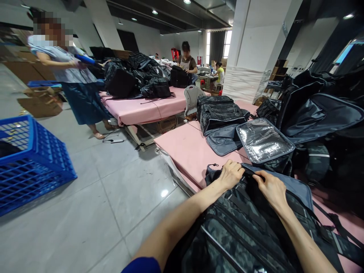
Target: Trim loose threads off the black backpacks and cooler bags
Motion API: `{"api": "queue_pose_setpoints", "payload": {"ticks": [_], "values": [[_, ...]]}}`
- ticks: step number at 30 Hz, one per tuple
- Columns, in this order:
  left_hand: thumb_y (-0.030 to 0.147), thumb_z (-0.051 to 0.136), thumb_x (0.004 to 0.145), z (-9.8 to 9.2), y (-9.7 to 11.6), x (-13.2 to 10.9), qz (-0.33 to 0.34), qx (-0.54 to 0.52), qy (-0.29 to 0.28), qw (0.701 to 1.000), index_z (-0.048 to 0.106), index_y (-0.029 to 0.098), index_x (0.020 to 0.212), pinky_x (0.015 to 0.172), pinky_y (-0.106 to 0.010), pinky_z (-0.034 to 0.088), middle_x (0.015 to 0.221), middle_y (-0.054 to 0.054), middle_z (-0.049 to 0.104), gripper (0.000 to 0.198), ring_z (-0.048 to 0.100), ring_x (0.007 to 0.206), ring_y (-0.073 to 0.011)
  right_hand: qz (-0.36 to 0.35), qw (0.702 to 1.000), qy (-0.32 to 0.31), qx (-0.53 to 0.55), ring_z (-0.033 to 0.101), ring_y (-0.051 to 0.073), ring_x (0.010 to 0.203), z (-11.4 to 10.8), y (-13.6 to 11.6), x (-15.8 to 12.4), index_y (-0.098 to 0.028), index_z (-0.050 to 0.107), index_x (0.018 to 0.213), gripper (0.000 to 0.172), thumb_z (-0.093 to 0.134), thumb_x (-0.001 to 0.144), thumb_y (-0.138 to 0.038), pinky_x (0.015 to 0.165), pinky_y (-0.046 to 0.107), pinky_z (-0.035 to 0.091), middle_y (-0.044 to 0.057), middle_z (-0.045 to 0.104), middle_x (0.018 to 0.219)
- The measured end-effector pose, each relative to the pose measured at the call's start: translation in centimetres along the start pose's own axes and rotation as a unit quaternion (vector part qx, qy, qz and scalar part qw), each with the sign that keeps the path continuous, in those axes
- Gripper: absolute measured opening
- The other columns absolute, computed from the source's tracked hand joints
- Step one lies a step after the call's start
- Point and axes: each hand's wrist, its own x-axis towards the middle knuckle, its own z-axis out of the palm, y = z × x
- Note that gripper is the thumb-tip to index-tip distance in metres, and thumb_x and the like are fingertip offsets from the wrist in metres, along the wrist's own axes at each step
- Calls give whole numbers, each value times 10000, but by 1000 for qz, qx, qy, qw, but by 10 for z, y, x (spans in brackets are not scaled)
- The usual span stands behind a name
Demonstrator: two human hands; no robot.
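Note:
A dark camouflage backpack (227, 227) lies in front of me on the pink-covered table (182, 146). Both hands are at its far edge. My left hand (232, 173) is closed, its fingers curled over the black fabric there. A short way to the right, my right hand (271, 187) pinches the same edge between thumb and fingers. A grey lining flap (298, 189) spreads out behind my right hand. Just beyond the hands rests an open flap with a shiny silver lining (264, 138).
Another camouflage bag (220, 112) stands farther back on my table. Bags are heaped at the right (321, 110) and on a second pink table (148, 108). A blue plastic crate (34, 163) sits on the floor at left. One person (65, 68) stands beside the second table; others work behind.

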Motion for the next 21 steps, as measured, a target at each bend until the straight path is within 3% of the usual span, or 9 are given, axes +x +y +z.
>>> {"api": "queue_pose_setpoints", "payload": {"ticks": [8, 16, 19, 20, 21], "values": [[135, 364, 928, 1, 0, 0, 11, 12, 11, 1000, 616, 145, 762, 658, -325, 273, 656, -31, 544, 302, 494, 679, -140, 4, 1000, -12, 0, 621, 196, 684, -4, -2, 0, -265, 695, 913, 209, 540, 842, -386, 547, 267, 297, 36, 688, 758], [145, 376, 915, -3, 2, 1, -13, -23, 3, 1000, 629, 147, 747, 669, -321, 315, 655, -42, 561, 304, 523, 689, -146, 22, 999, 20, 29, 606, 192, 673, 1, 1, 0, -261, 694, 939, 252, 525, 829, -413, 549, 269, 289, 46, 686, 772], [186, 486, 861, -5, 4, 2, -106, -145, -2, 984, 670, 158, 789, 740, -327, 365, 747, -56, 631, 199, 563, 760, -163, 29, 998, 31, 48, 588, 191, 630, 4, 3, 1, -250, 701, 877, 243, 521, 817, -402, 536, 273, 272, 49, 677, 726], [198, 536, 826, -5, 4, 2, -174, -224, -4, 959, 683, 162, 799, 763, -325, 377, 779, -53, 649, 154, 569, 778, -166, 37, 997, 40, 55, 579, 195, 612, 4, 4, 1, -241, 701, 863, 259, 503, 822, -403, 534, 276, 270, 54, 671, 699], [205, 582, 785, -4, 4, 3, -251, -314, -10, 916, 695, 162, 801, 772, -317, 390, 791, -46, 660, 122, 572, 777, -165, 44, 996, 49, 65, 572, 198, 601, 4, 5, 1, -232, 699, 864, 285, 481, 831, -412, 535, 279, 276, 58, 665, 681]]}}
